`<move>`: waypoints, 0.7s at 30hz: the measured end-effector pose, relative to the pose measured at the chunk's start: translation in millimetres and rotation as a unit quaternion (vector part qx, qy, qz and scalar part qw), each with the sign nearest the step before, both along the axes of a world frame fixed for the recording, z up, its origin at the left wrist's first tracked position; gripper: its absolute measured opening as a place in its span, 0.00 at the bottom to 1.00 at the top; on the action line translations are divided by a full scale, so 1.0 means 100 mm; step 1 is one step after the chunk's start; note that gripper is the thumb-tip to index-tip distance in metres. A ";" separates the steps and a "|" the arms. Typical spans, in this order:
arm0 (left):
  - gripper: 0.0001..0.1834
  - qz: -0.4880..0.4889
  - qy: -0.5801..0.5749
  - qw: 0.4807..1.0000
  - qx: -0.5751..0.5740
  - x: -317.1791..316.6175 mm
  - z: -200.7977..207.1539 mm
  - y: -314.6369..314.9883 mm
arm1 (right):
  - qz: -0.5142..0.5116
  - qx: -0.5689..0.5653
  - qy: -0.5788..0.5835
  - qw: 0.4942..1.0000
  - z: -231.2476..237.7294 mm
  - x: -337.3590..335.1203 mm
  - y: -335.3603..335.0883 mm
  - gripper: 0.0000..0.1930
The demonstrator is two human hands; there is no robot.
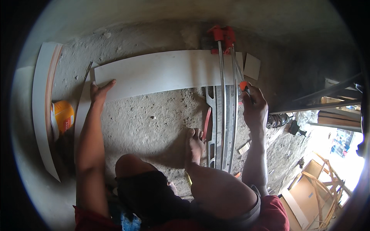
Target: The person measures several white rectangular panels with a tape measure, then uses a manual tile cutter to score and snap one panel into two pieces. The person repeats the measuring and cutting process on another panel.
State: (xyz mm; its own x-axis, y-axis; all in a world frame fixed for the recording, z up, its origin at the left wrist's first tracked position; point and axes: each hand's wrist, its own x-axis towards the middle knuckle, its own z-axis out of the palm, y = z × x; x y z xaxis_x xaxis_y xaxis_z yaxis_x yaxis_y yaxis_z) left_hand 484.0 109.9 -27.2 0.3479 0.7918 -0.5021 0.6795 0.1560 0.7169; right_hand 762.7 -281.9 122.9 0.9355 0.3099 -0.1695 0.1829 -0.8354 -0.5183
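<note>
A long pale tile strip (154, 69) lies crosswise under the twin rails of a manual tile cutter (221, 104) with a red head at its far end. At the strip's left end, my left hand (101, 91) grips the near edge, thumb stretched over the top face; its other fingers are partly hidden. My right hand (254, 103) is closed around the cutter's lever handle, which has an orange collar (243, 85) showing ahead of the fingers. Just right of the cutter lies a small pale offcut (252, 66).
Leaning along the left wall are long pale strips (42, 104), with a yellow-orange bucket (63, 116) beside them. My bare foot (195, 146) rests left of the cutter's base, by a red-handled tool (207, 123). Wood scraps (320, 184) and a board lie at lower right.
</note>
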 end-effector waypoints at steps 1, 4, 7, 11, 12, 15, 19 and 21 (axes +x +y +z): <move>0.44 0.007 -0.003 1.000 0.007 0.01 -0.01 0.00 | -0.001 -0.005 0.007 1.000 0.02 0.01 0.01 0.17; 0.43 0.005 -0.013 1.000 0.003 -0.01 -0.01 -0.01 | -0.001 -0.030 0.022 0.999 -0.04 -0.03 -0.01 0.19; 0.43 0.002 -0.018 1.000 0.008 -0.01 -0.03 -0.02 | -0.022 -0.113 0.064 0.991 -0.21 -0.04 -0.11 0.25; 0.41 0.024 -0.008 0.998 0.064 -0.02 -0.06 -0.03 | 0.007 -0.042 0.003 0.999 -0.42 0.06 -0.15 0.21; 0.41 0.023 -0.006 0.998 0.063 -0.02 -0.08 -0.02 | -0.007 -0.017 0.117 0.993 -0.43 0.15 -0.15 0.19; 0.42 0.002 -0.001 0.999 0.039 -0.03 -0.11 0.02 | -0.127 0.003 0.414 0.901 -0.40 0.41 -0.19 0.10; 0.43 0.000 0.015 0.999 0.029 -0.03 -0.15 0.06 | -0.089 0.032 0.441 0.893 -0.51 0.51 -0.25 0.12; 0.43 0.006 0.037 0.998 0.052 -0.04 -0.15 0.06 | -0.081 0.032 0.440 0.893 -0.60 0.51 -0.26 0.11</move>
